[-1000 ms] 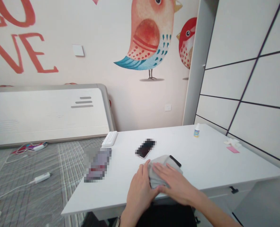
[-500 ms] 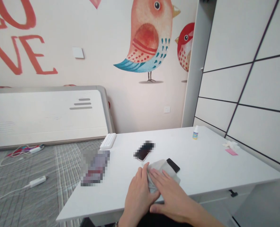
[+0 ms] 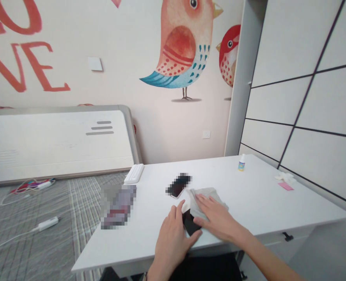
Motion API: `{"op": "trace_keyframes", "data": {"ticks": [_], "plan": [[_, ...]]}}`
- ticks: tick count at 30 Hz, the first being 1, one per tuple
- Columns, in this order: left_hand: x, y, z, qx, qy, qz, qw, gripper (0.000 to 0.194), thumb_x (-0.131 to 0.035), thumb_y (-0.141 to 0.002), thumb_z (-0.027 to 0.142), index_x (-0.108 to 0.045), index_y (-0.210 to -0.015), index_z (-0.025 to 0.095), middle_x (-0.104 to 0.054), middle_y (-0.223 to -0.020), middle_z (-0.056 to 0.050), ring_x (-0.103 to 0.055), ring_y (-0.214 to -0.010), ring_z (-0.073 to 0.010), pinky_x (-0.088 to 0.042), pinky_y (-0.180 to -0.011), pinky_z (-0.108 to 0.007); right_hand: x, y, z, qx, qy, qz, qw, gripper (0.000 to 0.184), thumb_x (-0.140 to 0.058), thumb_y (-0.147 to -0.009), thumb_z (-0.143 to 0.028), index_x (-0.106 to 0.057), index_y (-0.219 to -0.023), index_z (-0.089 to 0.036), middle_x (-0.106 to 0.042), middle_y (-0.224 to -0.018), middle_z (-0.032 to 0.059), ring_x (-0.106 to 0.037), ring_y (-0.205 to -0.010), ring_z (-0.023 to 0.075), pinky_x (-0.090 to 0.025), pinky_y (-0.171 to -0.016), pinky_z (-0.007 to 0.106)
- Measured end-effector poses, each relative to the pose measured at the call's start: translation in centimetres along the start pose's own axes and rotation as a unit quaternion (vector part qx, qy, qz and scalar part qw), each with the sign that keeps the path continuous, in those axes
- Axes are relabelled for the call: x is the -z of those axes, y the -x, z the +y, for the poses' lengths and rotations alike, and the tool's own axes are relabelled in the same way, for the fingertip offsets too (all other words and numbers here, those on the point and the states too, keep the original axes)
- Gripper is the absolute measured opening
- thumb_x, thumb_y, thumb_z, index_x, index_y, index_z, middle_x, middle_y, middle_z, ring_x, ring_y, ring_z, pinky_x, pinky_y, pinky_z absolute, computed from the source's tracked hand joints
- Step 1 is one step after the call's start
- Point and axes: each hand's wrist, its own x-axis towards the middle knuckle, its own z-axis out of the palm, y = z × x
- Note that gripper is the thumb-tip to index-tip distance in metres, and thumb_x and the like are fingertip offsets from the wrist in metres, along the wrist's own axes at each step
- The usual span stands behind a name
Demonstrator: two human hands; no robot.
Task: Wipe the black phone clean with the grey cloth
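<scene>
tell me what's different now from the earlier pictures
The right hand has slid the gray cloth away from the person: the near end of the black device, covered before, now shows, and its far end is hidden. The left hand stays at its left side. The bottle and pink slip stayed put.

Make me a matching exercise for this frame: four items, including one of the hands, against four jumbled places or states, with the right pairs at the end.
Column one
1. left hand
2. small bottle
3. pink slip
4. grey cloth

Column two
A. beneath the right hand
B. beside a crumpled white item
C. at the left side of a black flat device
D. upright near the far edge of the white table

Right pairs: 1-C, 2-D, 3-B, 4-A
</scene>
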Motion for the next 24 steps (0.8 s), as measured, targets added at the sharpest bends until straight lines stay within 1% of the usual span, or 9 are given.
{"op": "trace_keyframes", "data": {"ticks": [2, 4, 6, 8, 11, 13, 17, 20, 24], "plan": [[0.0, 0.0, 0.0, -0.001, 0.006, -0.003, 1.0, 0.081, -0.065, -0.079, 0.031, -0.029, -0.15, 0.023, -0.053, -0.13, -0.012, -0.059, -0.116, -0.0282, -0.046, -0.1, -0.039, 0.0, 0.1, 0.0, 0.063, -0.026, -0.024, 0.997, 0.092, -0.048, -0.093, -0.074, -0.023, -0.16, -0.015, -0.02, -0.165, 0.0132, -0.021, -0.153, 0.03, -0.012, -0.127, 0.049], [0.2, 0.1, 0.2, 0.001, 0.008, -0.007, 1.0, 0.08, -0.065, -0.079, 0.031, -0.029, -0.15, 0.022, -0.053, -0.13, -0.012, -0.059, -0.116, -0.0281, -0.046, -0.099, -0.039, 0.1, 0.1, 0.2, 0.089, -0.037, -0.038, 0.995, 0.086, -0.045, -0.096, -0.072, -0.022, -0.16, -0.018, -0.022, -0.165, 0.0103, -0.023, -0.153, 0.0279, -0.013, -0.127, 0.048], [0.3, 0.1, 0.3, 0.005, 0.003, -0.007, 1.0, 0.079, -0.066, -0.081, 0.036, -0.03, -0.15, 0.021, -0.053, -0.13, -0.012, -0.059, -0.117, -0.0294, -0.046, -0.1, -0.041, 0.2, 0.1, 0.4, 0.029, -0.011, -0.017, 0.999, 0.076, -0.036, -0.101, -0.067, -0.027, -0.159, -0.017, -0.024, -0.164, 0.0109, -0.022, -0.153, 0.0276, -0.014, -0.127, 0.05], [0.5, 0.1, 0.4, 0.006, -0.002, -0.008, 1.0, 0.079, -0.065, -0.082, 0.038, -0.03, -0.15, 0.021, -0.053, -0.128, -0.011, -0.059, -0.116, -0.0299, -0.046, -0.1, -0.042, 0.1, 0.1, 0.3, -0.015, 0.01, 0.005, 1.0, 0.079, -0.037, -0.101, -0.066, -0.028, -0.159, -0.013, -0.021, -0.165, 0.0136, -0.019, -0.154, 0.0291, -0.012, -0.127, 0.052], [0.5, 0.0, 0.4, 0.003, -0.001, -0.013, 1.0, 0.078, -0.065, -0.081, 0.031, -0.03, -0.15, 0.021, -0.054, -0.126, -0.011, -0.06, -0.112, -0.0278, -0.047, -0.098, -0.04, -0.4, 0.4, -0.3, 0.064, -0.018, -0.023, 0.998, 0.091, -0.048, -0.095, -0.07, -0.02, -0.161, -0.014, -0.015, -0.166, 0.0115, -0.017, -0.154, 0.028, -0.011, -0.128, 0.047], [0.4, 0.0, 0.4, 0.005, -0.002, -0.016, 1.0, 0.078, -0.065, -0.081, 0.03, -0.03, -0.15, 0.021, -0.054, -0.128, -0.012, -0.06, -0.114, -0.0283, -0.046, -0.099, -0.041, -0.3, 0.4, -0.2, 0.087, -0.025, -0.042, 0.995, 0.085, -0.043, -0.098, -0.07, -0.021, -0.161, -0.016, -0.018, -0.166, 0.0095, -0.02, -0.154, 0.0255, -0.013, -0.128, 0.045], [0.7, 0.1, 0.4, 0.011, 0.008, -0.014, 1.0, 0.08, -0.068, -0.081, 0.038, -0.029, -0.15, 0.024, -0.052, -0.133, -0.012, -0.058, -0.12, -0.0315, -0.045, -0.102, -0.045, 0.5, -0.5, 2.0, -0.024, 0.033, 0.016, 0.999, 0.085, -0.033, -0.1, -0.071, -0.028, -0.158, -0.01, -0.022, -0.165, 0.0138, -0.021, -0.153, 0.0272, -0.015, -0.127, 0.048], [1.1, 0.4, 0.1, -0.01, 0.048, -0.031, 0.998, 0.082, -0.068, -0.08, 0.035, -0.029, -0.151, 0.027, -0.053, -0.129, -0.01, -0.059, -0.118, -0.0291, -0.045, -0.102, -0.042, 0.6, -1.2, 3.2, -0.032, 0.049, 0.041, 0.997, 0.089, -0.037, -0.097, -0.074, -0.026, -0.159, -0.012, -0.024, -0.165, 0.0136, -0.022, -0.153, 0.0278, -0.016, -0.127, 0.049], [1.2, 0.5, -0.6, -0.033, 0.078, -0.05, 0.995, 0.083, -0.064, -0.08, 0.03, -0.026, -0.153, 0.027, -0.053, -0.132, -0.011, -0.055, -0.124, -0.0292, -0.043, -0.106, -0.044, -0.5, -0.8, 1.7, -0.044, 0.048, 0.046, 0.997, 0.085, -0.039, -0.098, -0.071, -0.026, -0.159, -0.013, -0.023, -0.165, 0.0156, -0.02, -0.153, 0.0315, -0.014, -0.126, 0.054]]}}
